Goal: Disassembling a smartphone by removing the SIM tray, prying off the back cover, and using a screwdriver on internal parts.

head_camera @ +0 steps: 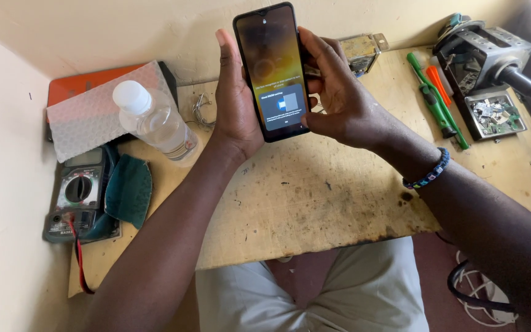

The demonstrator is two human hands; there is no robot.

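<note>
Over the scarred workbench (314,197), your left hand (236,110) and right hand (339,98) both clamp the lit smartphone (271,71); keep it steady, thumb clear of the screen

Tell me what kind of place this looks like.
Probably a small electronics or phone repair bench. A multimeter lies at the edge of the worn wooden table, green-handled screwdrivers sit beside a tray of circuit parts, and both hands hold a lit smartphone upright.
</note>
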